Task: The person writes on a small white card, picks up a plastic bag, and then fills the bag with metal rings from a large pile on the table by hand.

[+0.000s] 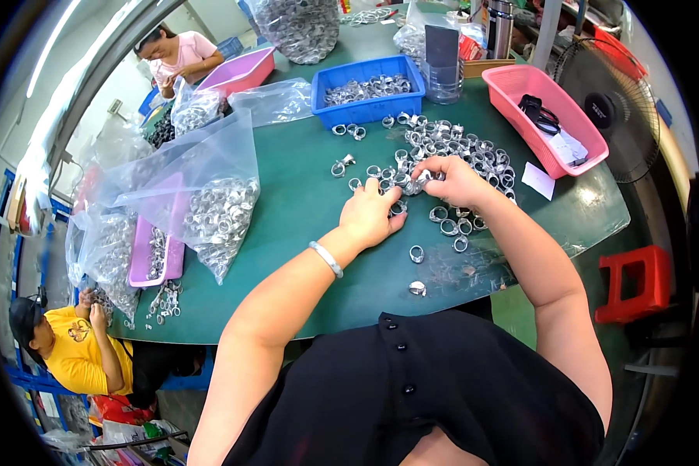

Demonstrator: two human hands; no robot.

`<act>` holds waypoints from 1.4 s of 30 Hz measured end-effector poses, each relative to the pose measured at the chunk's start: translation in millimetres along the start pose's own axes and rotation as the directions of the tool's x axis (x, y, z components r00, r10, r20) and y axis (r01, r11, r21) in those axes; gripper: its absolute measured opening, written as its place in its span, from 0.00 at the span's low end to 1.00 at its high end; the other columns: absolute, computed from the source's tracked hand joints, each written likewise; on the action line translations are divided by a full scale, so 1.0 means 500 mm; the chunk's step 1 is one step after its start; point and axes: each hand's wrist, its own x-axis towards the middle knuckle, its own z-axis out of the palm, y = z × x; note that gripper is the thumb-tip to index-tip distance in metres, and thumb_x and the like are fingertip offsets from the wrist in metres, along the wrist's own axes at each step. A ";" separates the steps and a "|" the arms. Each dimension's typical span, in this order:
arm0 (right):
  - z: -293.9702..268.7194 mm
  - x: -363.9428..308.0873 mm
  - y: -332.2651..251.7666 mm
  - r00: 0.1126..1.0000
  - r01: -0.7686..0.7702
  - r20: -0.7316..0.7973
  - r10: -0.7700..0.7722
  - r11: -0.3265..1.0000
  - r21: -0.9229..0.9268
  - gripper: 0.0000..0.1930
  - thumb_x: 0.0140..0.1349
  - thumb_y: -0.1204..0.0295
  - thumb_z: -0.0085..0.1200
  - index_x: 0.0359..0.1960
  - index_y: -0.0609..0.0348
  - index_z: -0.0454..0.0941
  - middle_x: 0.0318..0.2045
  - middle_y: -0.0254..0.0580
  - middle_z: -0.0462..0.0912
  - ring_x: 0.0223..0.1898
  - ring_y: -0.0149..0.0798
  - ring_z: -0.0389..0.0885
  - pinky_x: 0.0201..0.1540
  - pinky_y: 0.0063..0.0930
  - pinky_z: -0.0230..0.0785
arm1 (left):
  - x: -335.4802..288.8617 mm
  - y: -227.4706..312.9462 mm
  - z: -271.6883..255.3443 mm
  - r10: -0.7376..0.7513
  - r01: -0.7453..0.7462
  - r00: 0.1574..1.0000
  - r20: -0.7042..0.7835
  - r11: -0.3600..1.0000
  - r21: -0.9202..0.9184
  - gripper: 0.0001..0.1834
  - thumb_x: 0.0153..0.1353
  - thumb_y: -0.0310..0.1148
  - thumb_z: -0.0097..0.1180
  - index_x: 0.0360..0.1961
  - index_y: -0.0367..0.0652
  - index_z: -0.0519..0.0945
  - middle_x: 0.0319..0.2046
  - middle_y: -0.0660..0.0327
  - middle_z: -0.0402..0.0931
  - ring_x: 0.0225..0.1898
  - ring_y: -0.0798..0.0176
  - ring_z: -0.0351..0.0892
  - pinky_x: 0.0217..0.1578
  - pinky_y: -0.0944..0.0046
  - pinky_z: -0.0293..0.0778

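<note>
Silver-coloured metal rings (485, 159) lie in a loose pile on the green table in front of me. My left hand (367, 213) rests at the pile's near left side, fingers apart and touching several rings; a pale bangle circles that wrist. Close beside it, my right hand (454, 185) has its thumb and fingers bent together on a ring (421, 179), partly hidden by the fingers. A lone ring (417, 254) and another small metal piece (417, 288) lie nearer to me. Farther off, a blue bin (367, 106) holds many more rings.
Bags of rings (221, 213) and a purple tray (177, 260) stand left. At right are a pink basket (551, 116) with dark items, a white paper (537, 181), a fan (606, 109) and a red stool (637, 283). Two people (85, 349) work at the left.
</note>
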 end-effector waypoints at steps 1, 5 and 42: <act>0.002 0.002 -0.001 0.998 -0.064 -0.007 0.065 0.993 0.099 0.12 0.48 0.78 0.53 0.37 0.60 0.80 0.28 0.31 0.78 0.28 0.25 0.73 0.32 0.19 0.65 | 0.000 -0.002 0.001 0.003 -0.003 1.000 -0.001 1.000 0.000 0.22 0.51 0.45 0.60 0.48 0.54 0.74 0.42 0.52 0.65 0.42 0.49 0.71 0.40 0.54 0.73; -0.017 0.007 0.002 0.984 -0.169 -0.005 0.176 0.955 0.243 0.11 0.51 0.77 0.54 0.37 0.57 0.80 0.27 0.28 0.78 0.25 0.22 0.71 0.28 0.16 0.63 | 0.000 -0.009 0.004 0.026 -0.029 0.998 -0.055 0.998 -0.058 0.21 0.50 0.42 0.60 0.47 0.55 0.75 0.42 0.53 0.65 0.41 0.51 0.73 0.40 0.56 0.73; 0.431 0.418 -0.614 0.718 0.657 0.616 -0.323 0.606 -0.448 0.20 0.46 0.71 0.56 0.45 0.53 0.80 0.34 0.38 0.83 0.33 0.36 0.79 0.37 0.31 0.72 | -0.200 -0.205 -0.100 -0.254 0.202 0.923 0.289 -0.320 -0.926 0.09 0.61 0.37 0.52 0.39 0.46 0.72 0.32 0.65 0.68 0.24 0.73 0.68 0.16 0.74 0.61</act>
